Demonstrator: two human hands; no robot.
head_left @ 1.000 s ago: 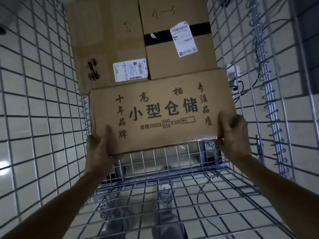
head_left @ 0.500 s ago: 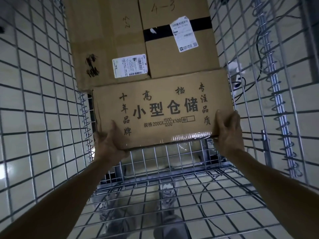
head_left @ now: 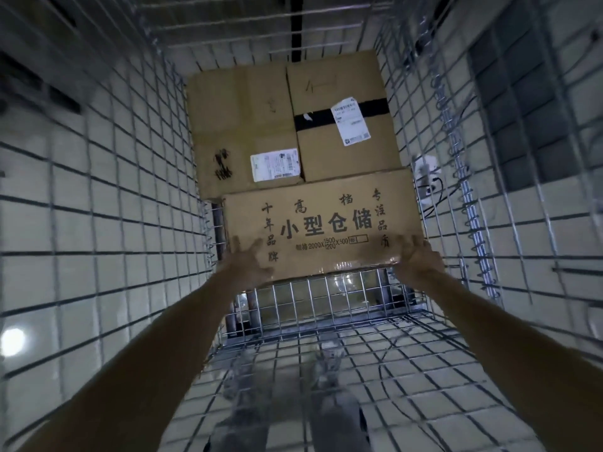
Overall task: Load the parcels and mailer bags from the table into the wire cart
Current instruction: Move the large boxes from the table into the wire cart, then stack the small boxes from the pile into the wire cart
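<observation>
Down inside the wire cart (head_left: 137,197), a cardboard box printed with large dark characters (head_left: 323,223) lies flat between both hands, its long side running across the cart. The left hand (head_left: 249,261) sits at the box's near left corner, fingers spread and laid straight over the printed face. The right hand (head_left: 416,256) mirrors it at the near right corner, fingers likewise splayed flat on top, close to the edge. Neither hand wraps the cardboard as far as the blurred picture shows; the thumbs cannot be made out.

The box's far edge meets two larger cardboard boxes already stacked at the cart's far end. The left one (head_left: 241,125) carries a white shipping label (head_left: 275,164) and dark scribbles; the right one (head_left: 339,93) has a band of black tape and its own label (head_left: 349,120). Whether the printed box rests on anything underneath is unclear; a wire panel shows just below its near edge.

Outside the right mesh wall, a white object with a dark cable (head_left: 427,177) lies on the tiled floor. The person's shoes (head_left: 326,363) show through the cart's mesh.
</observation>
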